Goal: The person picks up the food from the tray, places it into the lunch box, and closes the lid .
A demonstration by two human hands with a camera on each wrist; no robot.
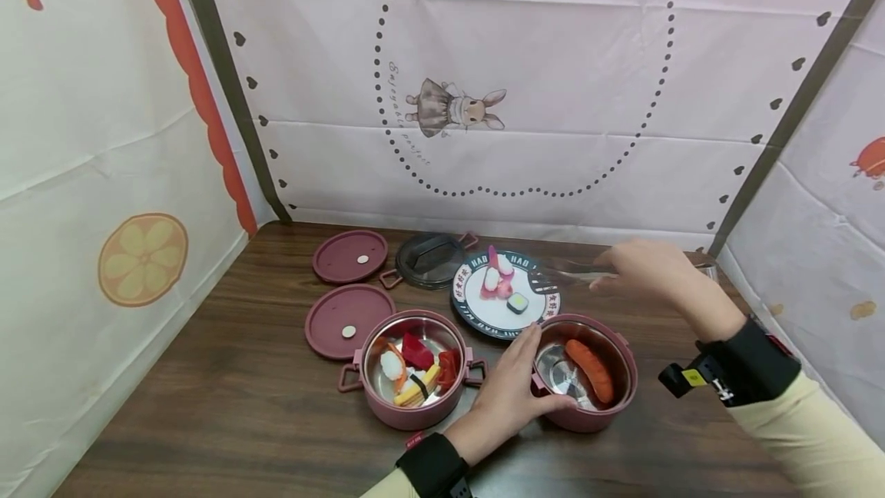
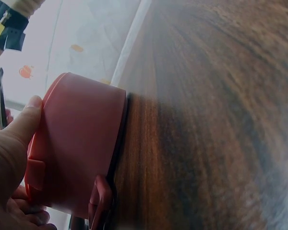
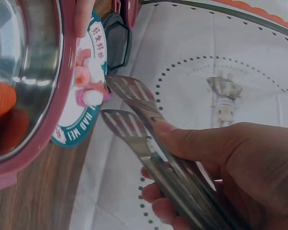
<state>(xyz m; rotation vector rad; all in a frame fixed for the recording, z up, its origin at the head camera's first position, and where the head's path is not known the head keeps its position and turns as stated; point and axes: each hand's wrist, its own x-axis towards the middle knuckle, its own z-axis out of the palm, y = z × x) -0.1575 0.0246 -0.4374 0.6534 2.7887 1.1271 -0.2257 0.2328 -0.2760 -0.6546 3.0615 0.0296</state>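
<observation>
My right hand [image 1: 639,275] holds metal tongs [image 3: 156,153] with slotted heads, which stand slightly apart with nothing between them. In the head view the tongs' tips overlap the right edge of a plate [image 1: 477,313], which has a dark lettered rim. Pink and white toy food pieces [image 3: 91,79] and a small toy sushi roll [image 1: 517,303] lie on that plate. With thumb and fingers spread round its left side, my left hand [image 1: 508,390] steadies a dark pink pot [image 2: 84,143]. A toy sausage [image 1: 590,370] lies inside this steel-lined pot.
A second pink pot [image 1: 415,413], filled with several toy foods, stands left of the first. Two round pink lids [image 1: 349,256] and a dark lid with a handle [image 1: 430,260] lie behind it. Printed cloth walls [image 1: 553,98] border the wooden table [image 1: 228,406].
</observation>
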